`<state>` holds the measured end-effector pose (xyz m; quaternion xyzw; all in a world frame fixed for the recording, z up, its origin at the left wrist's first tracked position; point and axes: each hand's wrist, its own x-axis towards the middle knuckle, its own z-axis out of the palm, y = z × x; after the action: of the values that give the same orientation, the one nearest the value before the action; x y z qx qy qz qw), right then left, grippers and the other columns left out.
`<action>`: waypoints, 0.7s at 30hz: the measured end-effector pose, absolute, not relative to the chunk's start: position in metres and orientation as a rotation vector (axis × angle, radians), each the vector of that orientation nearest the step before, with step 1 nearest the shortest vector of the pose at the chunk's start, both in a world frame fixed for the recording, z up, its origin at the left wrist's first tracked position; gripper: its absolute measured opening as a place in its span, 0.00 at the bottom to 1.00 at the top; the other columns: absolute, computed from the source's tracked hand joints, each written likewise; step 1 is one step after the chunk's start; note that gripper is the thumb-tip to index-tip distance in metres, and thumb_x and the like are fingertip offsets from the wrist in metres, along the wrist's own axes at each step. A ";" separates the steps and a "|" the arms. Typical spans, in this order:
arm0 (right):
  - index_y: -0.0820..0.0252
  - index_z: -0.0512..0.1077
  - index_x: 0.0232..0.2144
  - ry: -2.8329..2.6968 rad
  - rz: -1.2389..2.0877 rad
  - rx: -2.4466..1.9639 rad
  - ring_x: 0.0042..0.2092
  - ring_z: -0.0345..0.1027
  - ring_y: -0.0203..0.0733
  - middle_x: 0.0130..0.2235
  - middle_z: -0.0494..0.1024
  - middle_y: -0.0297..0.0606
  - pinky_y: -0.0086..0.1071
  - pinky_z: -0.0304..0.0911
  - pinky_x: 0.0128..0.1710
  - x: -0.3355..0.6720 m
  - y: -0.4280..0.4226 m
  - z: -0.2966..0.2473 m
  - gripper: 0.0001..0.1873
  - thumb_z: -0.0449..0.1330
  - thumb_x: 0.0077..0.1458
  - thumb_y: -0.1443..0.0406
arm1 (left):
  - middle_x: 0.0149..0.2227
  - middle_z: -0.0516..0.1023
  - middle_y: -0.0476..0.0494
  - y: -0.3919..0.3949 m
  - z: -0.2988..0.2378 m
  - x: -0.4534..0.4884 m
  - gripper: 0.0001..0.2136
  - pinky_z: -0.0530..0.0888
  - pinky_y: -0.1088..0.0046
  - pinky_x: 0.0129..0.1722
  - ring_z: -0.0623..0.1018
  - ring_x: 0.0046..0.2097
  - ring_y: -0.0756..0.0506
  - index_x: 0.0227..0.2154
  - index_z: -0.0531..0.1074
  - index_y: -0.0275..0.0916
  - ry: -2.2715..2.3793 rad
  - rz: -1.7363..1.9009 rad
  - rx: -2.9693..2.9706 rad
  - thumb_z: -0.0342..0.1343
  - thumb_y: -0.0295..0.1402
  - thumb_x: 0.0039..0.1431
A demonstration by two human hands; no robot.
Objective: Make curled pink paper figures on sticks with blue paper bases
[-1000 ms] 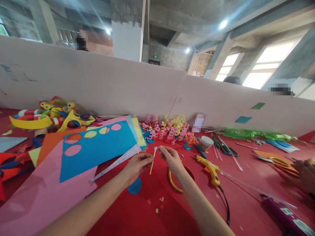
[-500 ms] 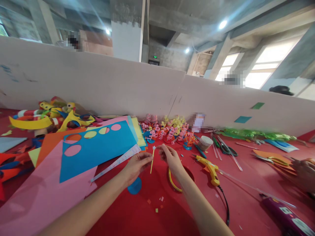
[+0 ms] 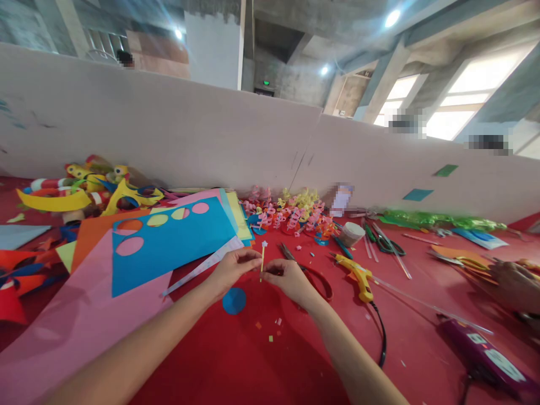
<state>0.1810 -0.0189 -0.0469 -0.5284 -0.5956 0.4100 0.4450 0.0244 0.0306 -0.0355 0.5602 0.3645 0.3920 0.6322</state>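
A thin yellow paper strip [image 3: 262, 259] with a small pale star at its top stands upright between my hands. My left hand [image 3: 238, 269] is closed, pinching the strip from the left at mid-height. From the other side, my right hand [image 3: 287, 278] is closed with its fingertips on the strip's lower end. Behind and partly under my right hand lie scissors [image 3: 288, 252], their handles partly hidden. A blue paper circle [image 3: 234, 301] lies on the red tabletop [image 3: 236, 360] below my left hand.
Left are a blue sheet with round holes [image 3: 198, 244], pink sheets [image 3: 88, 326] and a pale strip [image 3: 202, 265]. Curled paper pieces [image 3: 291, 216] stand ahead. At right are a yellow glue gun [image 3: 354, 273], purple tool [image 3: 485, 354] and another person's hand [image 3: 514, 284].
My right hand has moved down and left from near the star to the strip's lower end. My left hand keeps hold of the strip. The view has shifted slightly.
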 end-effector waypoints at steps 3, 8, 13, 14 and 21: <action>0.59 0.77 0.24 -1.475 1.018 -1.320 0.27 0.68 0.39 0.25 0.78 0.35 0.30 0.61 0.28 0.171 -0.024 -0.053 0.07 0.62 0.44 0.62 | 0.27 0.78 0.46 0.028 -0.032 0.008 0.07 0.69 0.72 0.35 0.75 0.31 0.46 0.24 0.78 0.39 0.859 0.786 1.505 0.65 0.34 0.39; 0.57 0.78 0.27 -1.521 1.033 -1.260 0.28 0.70 0.41 0.27 0.79 0.36 0.32 0.62 0.29 0.143 -0.032 -0.065 0.09 0.60 0.46 0.60 | 0.27 0.78 0.45 0.016 -0.030 -0.018 0.03 0.70 0.72 0.33 0.76 0.31 0.45 0.23 0.77 0.40 0.905 0.749 1.663 0.62 0.33 0.43; 0.56 0.78 0.28 -1.580 1.060 -1.275 0.30 0.72 0.43 0.29 0.80 0.36 0.32 0.63 0.31 0.139 -0.031 -0.058 0.08 0.60 0.46 0.61 | 0.28 0.78 0.45 0.006 -0.037 -0.032 0.02 0.70 0.72 0.34 0.76 0.32 0.45 0.23 0.77 0.42 0.968 0.825 1.794 0.61 0.33 0.45; 0.57 0.77 0.28 -1.567 1.031 -1.299 0.30 0.72 0.43 0.29 0.79 0.37 0.32 0.63 0.31 0.149 -0.031 -0.052 0.08 0.60 0.46 0.60 | 0.28 0.78 0.45 0.006 -0.040 -0.033 0.03 0.70 0.72 0.34 0.76 0.32 0.45 0.23 0.77 0.42 0.972 0.822 1.783 0.61 0.34 0.45; 0.60 0.72 0.27 -1.216 0.058 -2.363 0.32 0.71 0.48 0.28 0.77 0.46 0.34 0.60 0.28 0.296 -0.046 -0.011 0.14 0.57 0.48 0.55 | 0.26 0.76 0.47 0.007 -0.049 -0.041 0.06 0.70 0.72 0.29 0.74 0.29 0.46 0.27 0.74 0.41 0.967 0.727 1.589 0.59 0.37 0.48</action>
<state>0.2963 -0.0463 -0.0109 -0.8631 -0.4443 0.0212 0.2392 -0.0410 0.0067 -0.0495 0.6688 0.4071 0.3059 0.5416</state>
